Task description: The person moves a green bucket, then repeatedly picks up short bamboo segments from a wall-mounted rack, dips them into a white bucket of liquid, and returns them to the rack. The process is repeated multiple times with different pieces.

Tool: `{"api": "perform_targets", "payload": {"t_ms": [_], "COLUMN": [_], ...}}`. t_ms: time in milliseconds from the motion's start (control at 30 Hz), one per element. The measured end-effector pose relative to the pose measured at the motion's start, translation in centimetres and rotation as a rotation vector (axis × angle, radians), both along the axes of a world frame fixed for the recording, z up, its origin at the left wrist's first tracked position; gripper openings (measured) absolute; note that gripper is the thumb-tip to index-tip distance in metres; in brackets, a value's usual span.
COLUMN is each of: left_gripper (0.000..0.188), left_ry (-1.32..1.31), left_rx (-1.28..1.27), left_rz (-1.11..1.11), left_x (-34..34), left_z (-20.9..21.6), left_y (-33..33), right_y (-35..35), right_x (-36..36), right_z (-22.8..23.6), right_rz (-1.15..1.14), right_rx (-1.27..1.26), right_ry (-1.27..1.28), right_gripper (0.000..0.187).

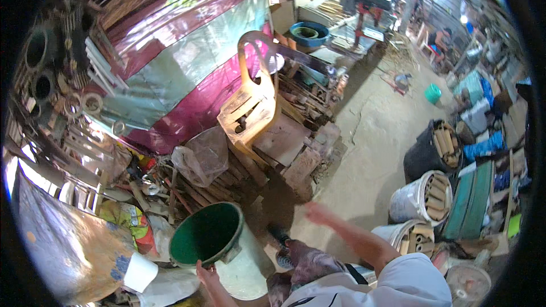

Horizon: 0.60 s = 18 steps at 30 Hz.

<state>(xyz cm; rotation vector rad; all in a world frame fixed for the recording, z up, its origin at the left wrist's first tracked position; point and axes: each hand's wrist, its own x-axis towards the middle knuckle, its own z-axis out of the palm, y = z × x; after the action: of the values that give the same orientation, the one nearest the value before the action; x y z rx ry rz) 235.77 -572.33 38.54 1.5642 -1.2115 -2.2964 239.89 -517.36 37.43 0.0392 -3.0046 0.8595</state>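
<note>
A tall round bin [244, 270], dark green inside and pale grey-green outside, leans toward the left beside my legs. My left hand [209, 274] grips its near rim, thumb over the edge. The inside is in deep shade, and I make out nothing in it. My right hand [316, 214] is held out over the floor ahead of me, apart from any object. Its fingers are smeared by motion. Ahead stands a worn yellow plastic chair [250, 108], next to a stack of cut wooden poles [213, 192] with a clear plastic bag [202, 156] on top.
On the right stand white buckets [405, 207] and a black tub [418, 162], filled with short cut tubes. A concrete floor [364, 136] runs ahead, with a small green pail [433, 93]. A red machine [364, 23] stands farther off. Another person [441, 40] sits at the far right.
</note>
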Motion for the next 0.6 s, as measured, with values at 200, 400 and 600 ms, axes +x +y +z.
{"api": "perform_targets", "payload": {"t_ms": [200, 400, 600], "left_gripper": [0.022, 0.032, 0.043], "left_ry": [-0.015, 0.028, 0.239], "left_rx": [0.070, 0.157, 0.174], "left_rz": [-0.287, -0.690, -1.026], "left_x": [0.8, 1.8, -1.9], "left_z": [7.6, 17.1, 24.2], "left_y": [10.2, 25.0, 43.3], "right_y": [9.1, 11.5, 19.0], "right_x": [15.3, 24.5, 24.8], "right_z": [6.9, 6.5, 11.1], "right_rz": [-0.743, -0.751, -0.901], "right_rx": [-0.089, -0.122, -0.126], "right_ry": [-0.201, -0.424, -0.221], "right_gripper": [0.040, 0.042, 0.059]}}
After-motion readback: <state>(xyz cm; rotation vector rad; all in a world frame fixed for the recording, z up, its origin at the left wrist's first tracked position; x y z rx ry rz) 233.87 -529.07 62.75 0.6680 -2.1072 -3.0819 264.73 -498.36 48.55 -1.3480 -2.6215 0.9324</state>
